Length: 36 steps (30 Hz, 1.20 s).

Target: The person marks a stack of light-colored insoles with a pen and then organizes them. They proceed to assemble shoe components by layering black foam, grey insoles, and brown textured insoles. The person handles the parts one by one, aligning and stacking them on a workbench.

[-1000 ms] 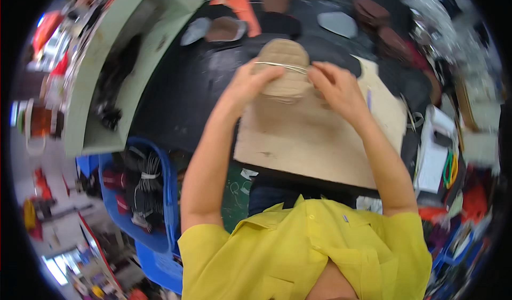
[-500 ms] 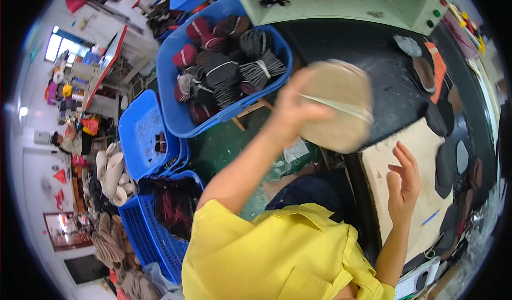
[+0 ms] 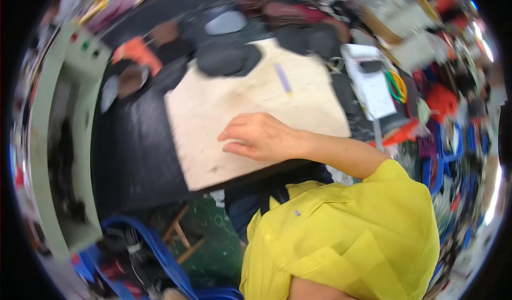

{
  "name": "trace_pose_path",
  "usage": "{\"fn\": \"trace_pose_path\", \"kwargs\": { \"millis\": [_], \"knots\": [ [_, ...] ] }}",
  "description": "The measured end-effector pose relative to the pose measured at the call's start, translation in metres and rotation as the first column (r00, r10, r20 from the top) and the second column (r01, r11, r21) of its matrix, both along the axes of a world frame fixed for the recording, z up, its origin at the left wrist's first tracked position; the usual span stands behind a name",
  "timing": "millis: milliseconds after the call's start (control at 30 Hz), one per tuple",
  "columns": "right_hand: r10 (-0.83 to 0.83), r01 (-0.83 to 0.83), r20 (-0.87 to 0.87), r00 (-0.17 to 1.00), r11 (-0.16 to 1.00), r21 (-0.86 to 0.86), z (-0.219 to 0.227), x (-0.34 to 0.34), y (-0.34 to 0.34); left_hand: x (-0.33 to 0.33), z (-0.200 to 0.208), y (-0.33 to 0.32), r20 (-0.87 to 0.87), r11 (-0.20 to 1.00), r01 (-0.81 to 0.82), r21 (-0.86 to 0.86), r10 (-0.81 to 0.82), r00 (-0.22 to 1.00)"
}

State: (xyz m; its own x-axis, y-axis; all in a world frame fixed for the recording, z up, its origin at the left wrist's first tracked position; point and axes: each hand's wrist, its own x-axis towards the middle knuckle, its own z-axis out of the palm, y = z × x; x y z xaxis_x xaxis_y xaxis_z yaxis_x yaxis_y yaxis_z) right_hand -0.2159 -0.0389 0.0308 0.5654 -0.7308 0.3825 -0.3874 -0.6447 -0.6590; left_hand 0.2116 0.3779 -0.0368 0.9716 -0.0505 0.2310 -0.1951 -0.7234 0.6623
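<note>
My right hand [image 3: 262, 137] hovers over or rests on a pale board [image 3: 234, 172]; I cannot tell if it touches. Its fingers are loosely bent, the thumb stands apart, and nothing shows in it. My left hand is out of sight; a bare bit of arm shows at the lower edge. On the board lies a slim purple-blue pen-like stick [image 3: 282, 78] with a yellow end. Dark rounded flat pieces [image 3: 226, 59] overlap the board's far edge. The whole picture is slightly blurred.
A black worktable [image 3: 128, 161] carries the board. At left stands a pale green open-fronted machine [image 3: 40, 140]; below it, a blue basket [image 3: 165, 252] holds dark bundles. Orange [image 3: 137, 53] and grey pieces [image 3: 226, 22] lie farther back. Papers [image 3: 370, 86] lie at right.
The view has swung to the right. My left hand, which held a tan banded bundle of flat pieces, has left the picture with it. My right hand has come over the board, its fingers lowered.
</note>
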Motion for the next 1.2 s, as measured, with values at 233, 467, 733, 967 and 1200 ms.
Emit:
{"fn": "trace_pose_path", "kwargs": {
  "millis": [233, 467, 733, 967, 1200],
  "knots": [
    [-0.575, 0.508, -0.198, 0.794, 0.806, -0.305, -0.007, -0.133, -0.007, -0.087, 0.082, -0.132, 0.720, 0.988, 0.130, 0.086, -0.152, 0.677],
    [-0.704, 0.648, -0.130, 0.699, 0.699, -0.301, 0.003, -0.230, -0.061, -0.070, 0.076, -0.238, 0.667, 0.757, 0.494, 0.429, -0.634, 0.391],
    [-0.620, 0.626, -0.117, 0.775, 0.780, 0.011, -0.011, -0.248, -0.118, -0.223, 0.061, -0.426, 0.426, -0.080, 0.940, 0.331, -0.876, -0.225],
    [-0.720, 0.541, -0.162, 0.674, 0.631, -0.556, -0.015, -0.252, -0.148, -0.291, 0.063, -0.506, 0.375, -0.299, 0.912, 0.282, -0.840, -0.392],
    [-0.268, 0.275, -0.137, 0.954, 0.961, 0.036, 0.001, -0.149, -0.170, -0.281, 0.071, -0.559, 0.157, -0.249, 0.926, 0.285, -0.941, -0.301]
  ]
}}
